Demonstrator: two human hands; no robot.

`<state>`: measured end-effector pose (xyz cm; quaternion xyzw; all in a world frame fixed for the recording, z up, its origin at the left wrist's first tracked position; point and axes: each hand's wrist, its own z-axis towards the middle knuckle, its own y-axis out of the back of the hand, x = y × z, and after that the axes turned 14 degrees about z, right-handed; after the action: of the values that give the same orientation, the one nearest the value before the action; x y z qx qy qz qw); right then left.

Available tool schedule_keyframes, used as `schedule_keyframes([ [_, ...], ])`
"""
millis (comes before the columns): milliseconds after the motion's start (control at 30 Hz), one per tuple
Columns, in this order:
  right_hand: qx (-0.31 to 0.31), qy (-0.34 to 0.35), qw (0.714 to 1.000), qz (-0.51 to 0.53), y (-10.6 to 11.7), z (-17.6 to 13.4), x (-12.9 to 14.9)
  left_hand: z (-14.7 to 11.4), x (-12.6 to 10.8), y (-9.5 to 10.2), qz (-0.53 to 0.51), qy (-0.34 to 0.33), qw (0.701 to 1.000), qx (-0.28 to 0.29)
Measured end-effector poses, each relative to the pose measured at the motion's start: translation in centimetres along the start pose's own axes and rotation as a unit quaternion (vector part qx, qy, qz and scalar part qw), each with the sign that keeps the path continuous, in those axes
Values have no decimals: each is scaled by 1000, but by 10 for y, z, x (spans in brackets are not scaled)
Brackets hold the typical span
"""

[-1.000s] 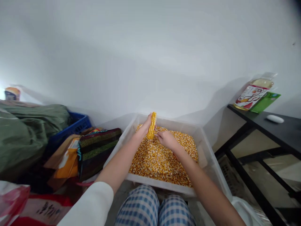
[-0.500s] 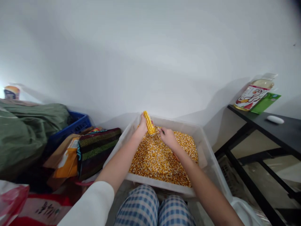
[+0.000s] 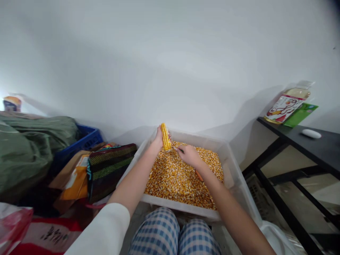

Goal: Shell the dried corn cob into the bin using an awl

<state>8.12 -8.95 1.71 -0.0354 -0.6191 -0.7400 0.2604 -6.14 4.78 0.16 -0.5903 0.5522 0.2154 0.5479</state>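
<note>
An ear of corn (image 3: 166, 137) with yellow kernels stands tilted, its upper end towards the wall. My left hand (image 3: 158, 136) is closed around it from the left side. In my right hand (image 3: 190, 155), closed fingers grip a thin dark tool (image 3: 181, 150), whose tip points at the cob's lower right side; its exact kind is too small to make out. Both hands are above a bed of loose corn kernels (image 3: 172, 180) filling a white plastic bin (image 3: 183, 208). An orange stick-like piece (image 3: 198, 175) shows by my right forearm, partly hidden.
A white wall (image 3: 170, 71) rises right behind the bin. On the right, a black shelf (image 3: 294, 134) carries a bottle (image 3: 287, 106), a green packet (image 3: 300, 115) and a white oval object (image 3: 311, 134). Bags and a blue crate (image 3: 90, 138) crowd the left.
The ear of corn has become more upright and shifted slightly left with my left hand. My right hand and the tool have moved slightly back from the cob, leaving a small gap.
</note>
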Motion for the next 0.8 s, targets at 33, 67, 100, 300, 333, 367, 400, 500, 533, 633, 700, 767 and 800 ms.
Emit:
schedule_keyframes([
  [33, -1, 1, 1000, -2, 0, 0, 0, 0, 0, 0, 5, -9, 1000, 3],
  [67, -3, 3, 1000, -3, 1, 0, 0, 1, 1, 0, 10, -15, 1000, 7],
  [100, -4, 6, 1000, -4, 1, 0, 1, 1, 1, -1, 15, -18, 1000, 8],
  [300, 3, 8, 999, -31, 4, 0, 1, -5, 0, -6, 26, -21, 999, 16],
  [333, 4, 11, 999, -40, 4, 0, 1, -6, 1, -7, 29, -22, 999, 20],
  [367, 5, 16, 999, -48, 4, -1, 2, -7, 1, -7, 32, -22, 999, 24],
  [400, 10, 22, 998, -56, 4, -1, 3, -7, 2, -8, 35, -21, 999, 25],
  [500, 33, 41, 996, -74, 5, -1, 6, -8, 3, -9, 42, -12, 999, 16],
  [533, 41, 45, 995, -79, 5, -1, 7, -8, 3, -9, 45, -7, 999, 7],
  [633, 57, 51, 993, -91, 6, -1, 10, -11, 3, -10, 57, 8, 998, -6],
  [700, 69, 51, 991, -99, 6, -1, 10, -13, 4, -12, 68, 14, 998, -12],
  [767, 78, 53, 990, -101, 6, -1, 10, -15, 6, -15, 85, 18, 996, -21],
  [800, 81, 54, 990, -99, 4, -1, 10, -15, 7, -16, 95, 22, 995, -24],
])
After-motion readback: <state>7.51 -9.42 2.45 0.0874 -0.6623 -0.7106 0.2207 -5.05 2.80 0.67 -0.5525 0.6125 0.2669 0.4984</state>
